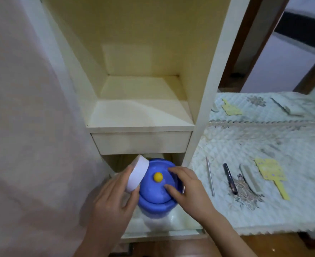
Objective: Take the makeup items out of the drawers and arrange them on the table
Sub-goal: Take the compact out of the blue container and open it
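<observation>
Two bare hands work over one pulled-out lower drawer [164, 232] of a cream cabinet [204, 101]. One blue round container [155, 193] with one yellow knob [158, 177] on its lid sits in or just above this drawer; which cannot be told, as its base is hidden. The left hand [112, 199] holds one white round jar [136, 175], tilted, pinched between thumb and fingers and touching the left edge of the blue lid. The right hand [188, 188] is spread, with its fingertips resting on the right side of the blue lid; it grips nothing that can be seen. Above the open drawer, one upper drawer [141, 142] is closed, and one open shelf [140, 115] lies above that. To the right, one table carries a quilted floral cloth [245, 216]. On the cloth lie four items, side by side and apart from each other: one thin silver stick [210, 176], one dark pencil-like tube [230, 178], one pale comb [250, 179], and one yellow perforated paddle [272, 174]. Behind the cloth, a mirror [264, 106] shows one reflection of the yellow paddle and one of the comb.
</observation>
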The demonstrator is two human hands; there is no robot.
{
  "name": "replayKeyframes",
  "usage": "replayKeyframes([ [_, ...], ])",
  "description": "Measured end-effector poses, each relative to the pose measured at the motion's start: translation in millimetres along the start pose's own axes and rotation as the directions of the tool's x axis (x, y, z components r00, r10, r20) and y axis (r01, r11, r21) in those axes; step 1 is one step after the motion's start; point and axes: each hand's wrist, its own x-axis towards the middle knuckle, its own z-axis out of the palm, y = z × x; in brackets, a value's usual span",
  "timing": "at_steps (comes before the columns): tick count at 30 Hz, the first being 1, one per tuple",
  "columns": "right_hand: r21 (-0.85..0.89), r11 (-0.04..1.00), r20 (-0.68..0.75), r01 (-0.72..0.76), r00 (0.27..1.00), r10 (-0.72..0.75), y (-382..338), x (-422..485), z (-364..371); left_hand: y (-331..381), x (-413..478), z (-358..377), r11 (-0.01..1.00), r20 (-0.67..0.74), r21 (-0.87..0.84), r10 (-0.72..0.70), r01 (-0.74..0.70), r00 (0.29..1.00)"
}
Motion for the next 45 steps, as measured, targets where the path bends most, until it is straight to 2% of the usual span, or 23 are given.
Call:
replayKeyframes([
  [2, -0.020, 0.997, -0.086, -0.072, 0.994, 0.070, 12, -14, -12, 11, 6, 5, 0.951, -0.109, -0.017, 0.305, -0.309, 0.946],
  [5, -0.038, 0.971, -0.178, -0.236, 0.958, 0.226, 38, -39, -32, 36, 13, 25, 0.826, -0.132, -0.107, 0.540, -0.554, 0.831],
  [10, -0.007, 0.863, -0.197, -0.505, 0.847, 0.494, 92, -90, -64, 71, -5, 98, 0.722, -0.023, -0.315, 0.643, -0.616, 0.765],
  [15, 0.043, 0.784, -0.183, -0.619, 0.767, 0.615, 146, -120, -100, 101, -28, 179, 0.699, 0.171, -0.334, 0.705, -0.632, 0.689],
  [21, -0.019, 0.794, -0.149, -0.608, 0.787, 0.599, 222, -132, -147, 134, -59, 257, 0.777, 0.387, -0.237, 0.626, -0.583, 0.676],
  [28, -0.234, 0.871, -0.010, -0.431, 0.897, 0.441, 284, -118, -157, 154, -74, 263, 0.894, 0.562, -0.204, 0.440, -0.398, 0.700],
  [30, -0.268, 0.888, -0.015, -0.373, 0.923, 0.384, 295, -119, -150, 159, -76, 258, 0.939, 0.605, -0.177, 0.339, -0.293, 0.721],
  [33, -0.299, 0.911, -0.020, -0.286, 0.956, 0.293, 299, -124, -144, 163, -75, 255, 0.996, 0.644, -0.034, 0.089, -0.088, 0.760],
  [35, -0.313, 0.910, -0.026, -0.271, 0.961, 0.277, 300, -128, -143, 165, -71, 253, 0.999, 0.703, 0.024, -0.045, 0.040, 0.710],
  [37, -0.320, 0.907, -0.039, -0.275, 0.960, 0.277, 298, -129, -142, 165, -70, 254, 0.996, 0.736, 0.044, -0.084, 0.076, 0.672],
  [39, -0.322, 0.908, -0.037, -0.270, 0.961, 0.273, 293, -126, -141, 164, -72, 257, 0.990, 0.719, 0.006, -0.103, 0.143, 0.687],
  [41, -0.269, 0.940, 0.000, -0.210, 0.976, 0.218, 283, -120, -137, 163, -70, 259, 0.968, 0.683, -0.038, -0.156, 0.247, 0.714],
  [43, -0.065, 0.977, 0.081, -0.204, 0.974, 0.209, 263, -108, -137, 166, -67, 258, 0.957, 0.682, -0.089, -0.143, 0.275, 0.717],
  [45, 0.159, 0.951, 0.229, -0.266, 0.947, 0.226, 242, -94, -134, 172, -57, 255, 0.943, 0.670, -0.176, -0.095, 0.282, 0.736],
])
